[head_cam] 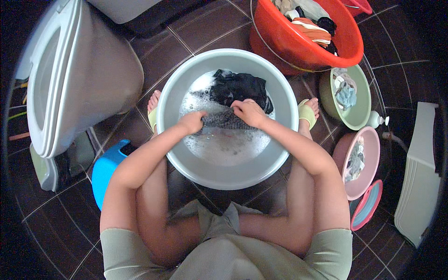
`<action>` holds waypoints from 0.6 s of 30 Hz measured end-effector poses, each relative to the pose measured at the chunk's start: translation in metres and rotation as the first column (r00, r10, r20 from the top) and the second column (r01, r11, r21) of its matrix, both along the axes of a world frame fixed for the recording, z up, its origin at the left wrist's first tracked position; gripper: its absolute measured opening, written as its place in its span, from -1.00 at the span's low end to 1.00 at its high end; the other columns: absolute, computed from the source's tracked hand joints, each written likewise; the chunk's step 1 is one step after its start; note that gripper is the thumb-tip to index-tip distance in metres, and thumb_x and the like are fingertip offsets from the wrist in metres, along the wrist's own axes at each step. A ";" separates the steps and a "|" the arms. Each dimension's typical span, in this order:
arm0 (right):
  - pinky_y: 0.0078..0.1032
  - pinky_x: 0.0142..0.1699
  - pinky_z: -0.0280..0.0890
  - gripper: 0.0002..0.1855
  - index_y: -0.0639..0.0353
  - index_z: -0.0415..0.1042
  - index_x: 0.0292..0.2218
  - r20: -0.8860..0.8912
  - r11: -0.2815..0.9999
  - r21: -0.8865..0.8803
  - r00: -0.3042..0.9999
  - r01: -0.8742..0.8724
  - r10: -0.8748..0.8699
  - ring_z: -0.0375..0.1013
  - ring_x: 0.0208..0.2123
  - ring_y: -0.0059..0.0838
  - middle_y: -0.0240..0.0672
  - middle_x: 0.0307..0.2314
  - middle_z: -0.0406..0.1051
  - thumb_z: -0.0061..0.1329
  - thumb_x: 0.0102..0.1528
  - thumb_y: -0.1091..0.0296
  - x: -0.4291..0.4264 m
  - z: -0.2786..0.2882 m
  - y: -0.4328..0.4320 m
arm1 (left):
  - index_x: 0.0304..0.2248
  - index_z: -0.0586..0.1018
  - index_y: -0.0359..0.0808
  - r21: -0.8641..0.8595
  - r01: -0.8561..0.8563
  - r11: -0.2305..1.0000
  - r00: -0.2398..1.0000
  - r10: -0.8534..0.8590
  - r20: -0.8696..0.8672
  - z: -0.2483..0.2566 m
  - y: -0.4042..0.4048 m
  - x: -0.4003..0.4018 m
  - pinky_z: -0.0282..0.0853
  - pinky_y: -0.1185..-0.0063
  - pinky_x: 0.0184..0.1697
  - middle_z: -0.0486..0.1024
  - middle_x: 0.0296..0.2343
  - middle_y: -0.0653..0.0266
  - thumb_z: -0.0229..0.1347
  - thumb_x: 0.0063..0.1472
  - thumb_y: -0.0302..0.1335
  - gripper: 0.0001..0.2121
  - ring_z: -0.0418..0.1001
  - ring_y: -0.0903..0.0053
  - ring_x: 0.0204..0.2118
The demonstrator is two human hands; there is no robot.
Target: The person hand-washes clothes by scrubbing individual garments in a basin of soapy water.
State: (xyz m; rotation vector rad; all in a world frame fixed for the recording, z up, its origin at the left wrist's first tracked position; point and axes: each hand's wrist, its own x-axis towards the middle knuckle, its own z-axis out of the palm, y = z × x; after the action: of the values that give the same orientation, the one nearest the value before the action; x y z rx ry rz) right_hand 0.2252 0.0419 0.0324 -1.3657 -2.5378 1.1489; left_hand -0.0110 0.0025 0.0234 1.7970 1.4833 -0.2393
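A large grey plastic basin (231, 176) with soapy water (227, 147) stands on the floor between my feet. Stretched low across its middle is a dark grey patterned cloth (224, 120), wet and partly bunched. My left hand (192, 122) grips the cloth's left end, thumb on top. Fingers of my right hand (249, 113) pinch its upper edge near the right, and the palm covers part of it. Just beyond lies a wet black garment (239, 87), crumpled against the basin's far right side. Foam and bubbles float around both.
A red bucket (301, 52) full of clothes stands at far right. Below it are a green basin (364, 94) and a pink basin (372, 147) with small laundry, plus a white pump bottle (375, 120). A toilet (105, 70) and blue plastic stool (108, 171) flank my left.
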 end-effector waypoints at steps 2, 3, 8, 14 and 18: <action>-0.57 -0.21 0.13 -0.76 0.27 0.30 -0.38 -0.316 0.907 -0.383 0.899 0.172 -0.304 0.27 -0.41 -0.55 -0.35 -0.55 0.31 -0.36 0.04 0.33 0.012 -0.017 0.003 | -0.31 0.43 -0.27 0.015 -0.061 0.998 0.990 0.058 0.130 -0.006 0.005 0.002 0.25 0.38 -0.19 0.41 -0.40 -0.02 -0.10 -0.07 -0.56 -0.74 0.34 0.18 -0.22; -0.57 -0.21 0.13 -0.76 0.27 0.30 -0.38 -0.314 0.907 -0.383 0.899 0.174 -0.305 0.27 -0.41 -0.55 -0.35 -0.55 0.31 -0.36 0.04 0.33 0.014 -0.014 0.009 | -0.36 0.46 -0.30 0.137 -0.143 0.980 0.969 0.111 0.223 -0.005 0.007 0.003 0.25 0.40 -0.19 0.42 -0.41 -0.02 -0.13 -0.07 -0.59 -0.77 0.35 0.18 -0.23; -0.62 -0.13 0.10 -0.66 0.27 0.31 -0.38 -0.481 0.810 -0.582 0.776 0.066 -0.408 0.24 -0.34 -0.61 -0.43 -0.44 0.32 -0.34 0.09 0.14 0.005 0.024 0.023 | -0.42 0.48 -0.40 0.059 -0.333 0.941 0.818 0.257 0.516 -0.008 0.021 -0.013 0.24 0.51 -0.18 0.45 -0.44 0.07 -0.23 -0.06 -0.65 -0.75 0.41 0.35 -0.33; -0.64 -0.14 0.13 -0.62 0.27 0.34 -0.35 -0.357 0.711 -0.703 0.851 0.026 -0.385 0.26 -0.26 -0.60 -0.35 -0.37 0.35 -0.10 -0.01 0.08 0.031 0.034 0.036 | -0.34 0.43 -0.41 -0.490 -0.243 0.837 0.466 0.544 0.698 0.021 0.032 0.002 0.25 0.58 -0.23 0.42 -0.47 0.23 -0.23 -0.04 -0.64 -0.74 0.36 0.51 -0.39; -0.46 -0.20 0.24 -0.70 0.08 0.36 -0.30 -0.178 0.930 -0.367 0.981 0.001 -0.071 0.37 -0.28 -0.36 -0.28 -0.35 0.40 -0.08 -0.05 0.12 0.034 0.026 0.040 | -0.24 0.31 -0.35 -0.177 -0.154 0.972 0.703 0.234 0.672 0.016 0.021 0.007 0.22 0.53 -0.20 0.40 -0.37 0.15 -0.17 0.03 -0.47 -0.73 0.36 0.41 -0.29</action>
State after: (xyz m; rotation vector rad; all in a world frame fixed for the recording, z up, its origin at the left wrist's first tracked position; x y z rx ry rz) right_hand 0.2595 0.0818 0.0584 -1.2837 -2.2345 1.7204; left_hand -0.0037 0.0234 0.0394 1.3867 1.0628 0.4248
